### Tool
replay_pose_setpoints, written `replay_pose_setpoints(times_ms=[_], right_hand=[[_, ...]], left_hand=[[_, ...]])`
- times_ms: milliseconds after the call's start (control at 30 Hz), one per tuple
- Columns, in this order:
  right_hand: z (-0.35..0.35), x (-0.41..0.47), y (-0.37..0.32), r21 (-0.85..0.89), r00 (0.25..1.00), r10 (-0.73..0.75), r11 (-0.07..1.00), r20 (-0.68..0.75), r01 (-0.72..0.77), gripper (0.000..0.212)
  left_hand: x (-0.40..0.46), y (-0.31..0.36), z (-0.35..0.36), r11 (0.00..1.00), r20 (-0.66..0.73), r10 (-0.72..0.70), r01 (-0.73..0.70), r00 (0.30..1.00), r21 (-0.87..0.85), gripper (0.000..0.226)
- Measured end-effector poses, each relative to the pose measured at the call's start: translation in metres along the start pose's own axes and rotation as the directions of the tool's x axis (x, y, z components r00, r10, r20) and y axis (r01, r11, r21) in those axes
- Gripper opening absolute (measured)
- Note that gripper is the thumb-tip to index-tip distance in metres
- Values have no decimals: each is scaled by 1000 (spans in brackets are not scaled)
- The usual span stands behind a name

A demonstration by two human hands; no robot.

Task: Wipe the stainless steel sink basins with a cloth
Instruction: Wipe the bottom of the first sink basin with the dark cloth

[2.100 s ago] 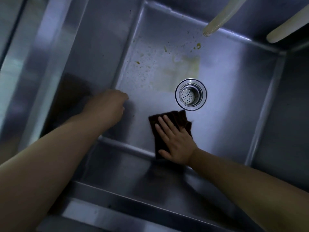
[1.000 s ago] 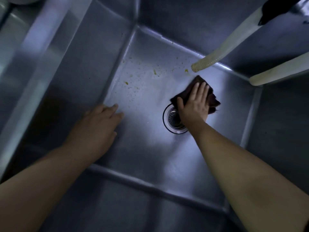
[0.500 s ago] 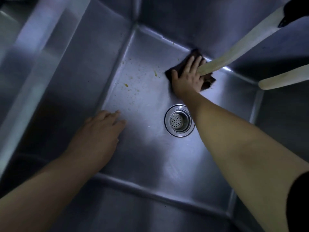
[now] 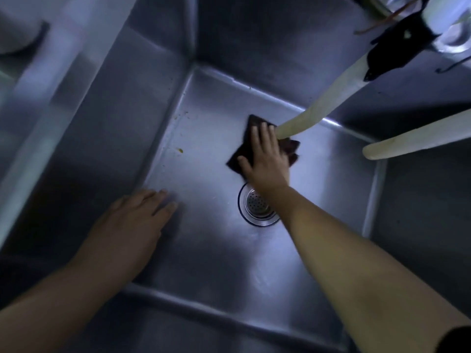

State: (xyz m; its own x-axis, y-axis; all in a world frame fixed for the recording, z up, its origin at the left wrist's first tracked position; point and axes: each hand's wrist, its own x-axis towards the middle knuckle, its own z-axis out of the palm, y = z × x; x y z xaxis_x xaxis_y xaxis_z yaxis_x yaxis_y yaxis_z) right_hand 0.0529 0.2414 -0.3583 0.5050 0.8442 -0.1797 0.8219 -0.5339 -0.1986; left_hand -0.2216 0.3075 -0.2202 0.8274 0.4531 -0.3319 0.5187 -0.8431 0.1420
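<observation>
Head view: my right hand (image 4: pixel 265 159) flat, fingers straight, pressing cloth (image 4: pixel 251 146) on basin (image 4: pixel 209 250) floor just beyond drain (image 4: pixel 257 206). Left hand (image 4: pixel 132 225) open, braced left of drain. Specks (image 4: pixel 180 150) remain far-left; floor near drain looks clean, job maybe half done.

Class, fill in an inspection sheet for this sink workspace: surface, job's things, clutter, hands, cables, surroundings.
Surface: steel basin floor, yellowish specks near the left wall.
Job's things: dark cloth flat on the floor, beyond the drain strainer.
Clutter: nothing seen.
Hands: right hand presses the cloth with straight fingers; left hand rests flat on the floor.
Cables: two pale hoses overhang the basin.
Surroundings: dark object round the upper hose.
</observation>
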Motion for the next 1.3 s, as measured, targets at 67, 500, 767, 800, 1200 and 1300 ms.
replay_pose_setpoints(times_ms=[67, 500, 767, 800, 1200, 1300], right_hand=[[-11, -5, 49, -21, 993, 109, 994, -38, -109, 73], [-36, 118, 6, 416, 439, 897, 414, -38, -810, 83], [-7, 153, -101, 234, 638, 760, 647, -124, -726, 93], [-5, 154, -109, 205, 670, 732, 680, -124, -704, 93], [3, 123, -134, -83, 976, -215, 973, 21, 216, 69], [7, 89, -138, -70, 951, -302, 949, 70, 307, 70]], left_hand=[[3, 1, 0, 1000, -51, 12, -13, 999, -8, 66], [5, -5, 13, 995, -89, -46, 38, 995, -93, 57], [1, -4, 12, 988, -47, -81, 74, 996, -137, 50], [1, -4, 12, 987, -40, -82, 76, 996, -140, 50], [1, -7, 4, 987, 92, -129, 137, 987, -86, 38], [0, -7, 2, 987, 107, -156, 160, 982, -27, 27]])
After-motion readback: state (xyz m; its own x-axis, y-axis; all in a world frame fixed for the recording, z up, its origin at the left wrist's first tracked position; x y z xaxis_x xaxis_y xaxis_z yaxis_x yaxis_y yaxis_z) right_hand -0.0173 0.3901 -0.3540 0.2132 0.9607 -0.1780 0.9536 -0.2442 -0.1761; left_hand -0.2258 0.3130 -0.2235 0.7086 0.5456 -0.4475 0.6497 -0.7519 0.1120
